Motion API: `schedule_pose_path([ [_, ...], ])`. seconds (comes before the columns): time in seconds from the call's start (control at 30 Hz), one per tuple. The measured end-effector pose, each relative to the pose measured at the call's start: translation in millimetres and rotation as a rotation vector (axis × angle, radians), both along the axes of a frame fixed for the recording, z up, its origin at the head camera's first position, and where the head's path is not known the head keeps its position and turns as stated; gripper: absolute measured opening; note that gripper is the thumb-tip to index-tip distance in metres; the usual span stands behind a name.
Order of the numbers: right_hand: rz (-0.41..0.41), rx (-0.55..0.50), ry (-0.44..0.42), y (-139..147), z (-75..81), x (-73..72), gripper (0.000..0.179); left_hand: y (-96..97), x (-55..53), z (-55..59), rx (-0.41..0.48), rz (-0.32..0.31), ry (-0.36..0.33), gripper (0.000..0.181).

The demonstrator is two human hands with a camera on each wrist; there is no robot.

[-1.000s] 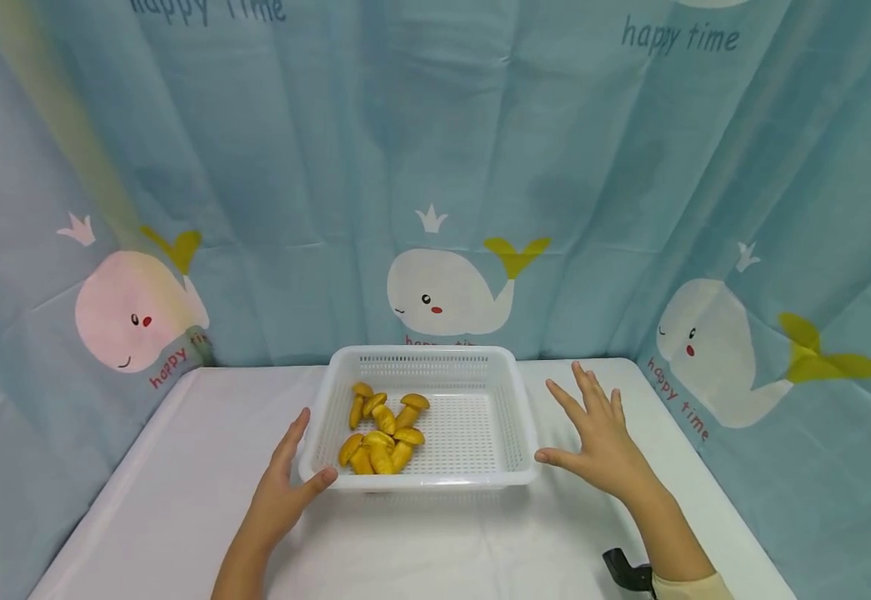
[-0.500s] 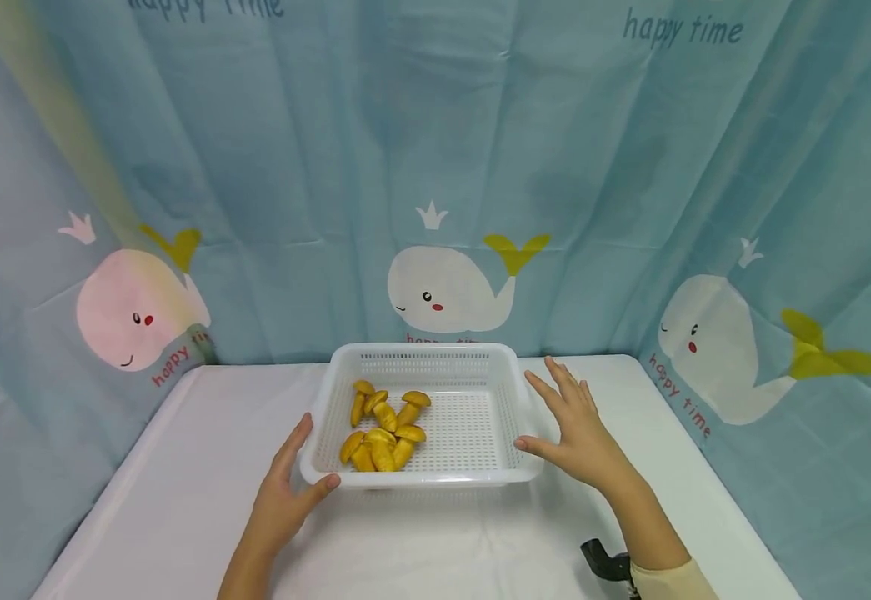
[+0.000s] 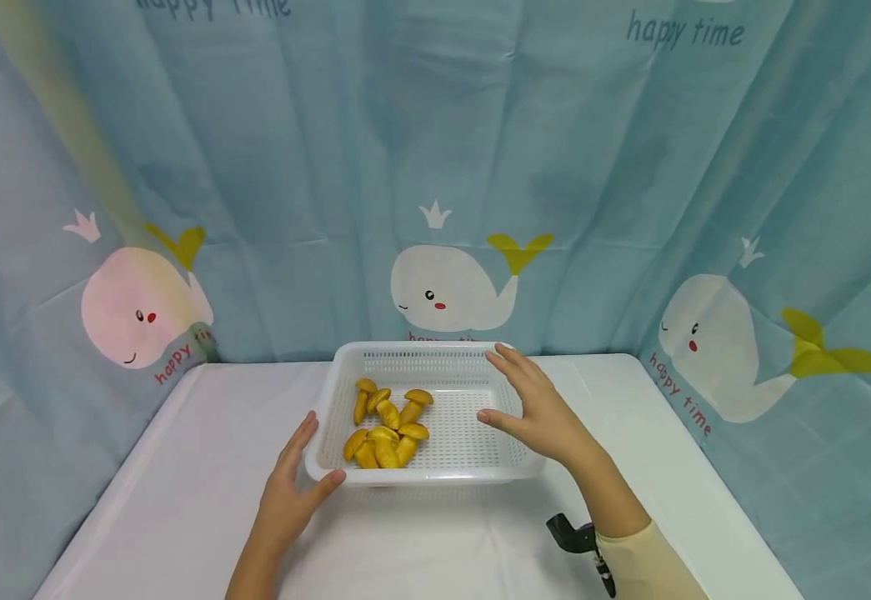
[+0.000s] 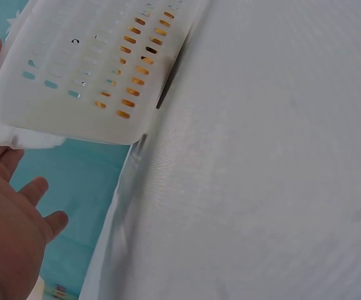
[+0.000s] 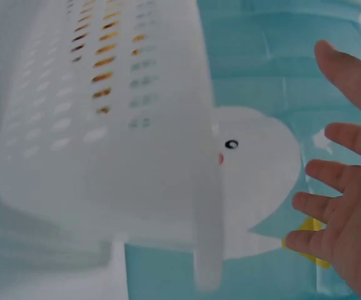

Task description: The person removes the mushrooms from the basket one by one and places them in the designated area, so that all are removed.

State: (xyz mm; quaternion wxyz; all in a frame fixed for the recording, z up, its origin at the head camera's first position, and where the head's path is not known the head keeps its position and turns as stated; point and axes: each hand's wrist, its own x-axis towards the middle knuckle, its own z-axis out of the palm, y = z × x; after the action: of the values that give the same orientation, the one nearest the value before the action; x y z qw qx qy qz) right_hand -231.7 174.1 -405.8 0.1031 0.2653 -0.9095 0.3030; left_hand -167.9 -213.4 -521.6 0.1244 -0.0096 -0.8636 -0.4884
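A white plastic basket (image 3: 443,477) with slotted walls stands at the middle back of the table. Several yellow mushrooms (image 3: 386,452) lie in its left half, some overlapping. My left hand (image 3: 285,500) holds the basket's front left corner, thumb on the front rim and fingers along the left side. In the left wrist view the rim passes between its thumb and fingers, with the last fingers spread free. Over the basket's right side hovers my right hand (image 3: 543,421), fingers spread and holding nothing. The right wrist view shows its fingers apart from the basket wall.
A white cloth covers the table (image 3: 435,550). Directly behind the basket hangs a blue curtain (image 3: 600,167) printed with whales, which also encloses both sides. A black wrist mount (image 3: 573,535) sticks out beside the right forearm.
My right hand has moved left, from beside the basket to over its right side. The left hand stays at the corner. The mushrooms lie as before.
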Motion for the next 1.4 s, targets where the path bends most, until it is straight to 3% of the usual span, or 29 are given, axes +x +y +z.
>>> schedule_pose_path([
  [0.53, 0.101, 0.03, -0.098, -45.6, 41.6, -31.1, 0.08, -2.3, -1.6, 4.1, -0.037, 0.014, 0.013, 0.09],
  [0.73, 0.193, 0.054, -0.129, -54.8, 57.8, -50.1, 0.077, -3.3, -0.8, 6.0, -0.022, 0.012, 0.026, 0.09],
  [0.87, 0.244, 0.081, -0.095, -61.0, 64.0, -67.9, 0.07, -3.0, -0.9, 6.1, -0.012, 0.01, 0.041, 0.089],
  [1.03, 0.296, 0.086, -0.053, -69.8, 61.0, -92.8, 0.059, -2.8, -1.7, 4.9, -0.009, 0.007, 0.052, 0.088],
  [1.2, 0.3, 0.092, -0.129, -79.7, 49.5, -112.6, 0.054, -2.4, -0.7, 0.8, -0.003, 0.013, 0.045, 0.088],
  [1.4, 0.284, 0.075, -0.183, -86.6, 31.3, -126.0, 0.043, -0.6, -0.5, -3.4, 0.005, 0.009, 0.056, 0.088],
])
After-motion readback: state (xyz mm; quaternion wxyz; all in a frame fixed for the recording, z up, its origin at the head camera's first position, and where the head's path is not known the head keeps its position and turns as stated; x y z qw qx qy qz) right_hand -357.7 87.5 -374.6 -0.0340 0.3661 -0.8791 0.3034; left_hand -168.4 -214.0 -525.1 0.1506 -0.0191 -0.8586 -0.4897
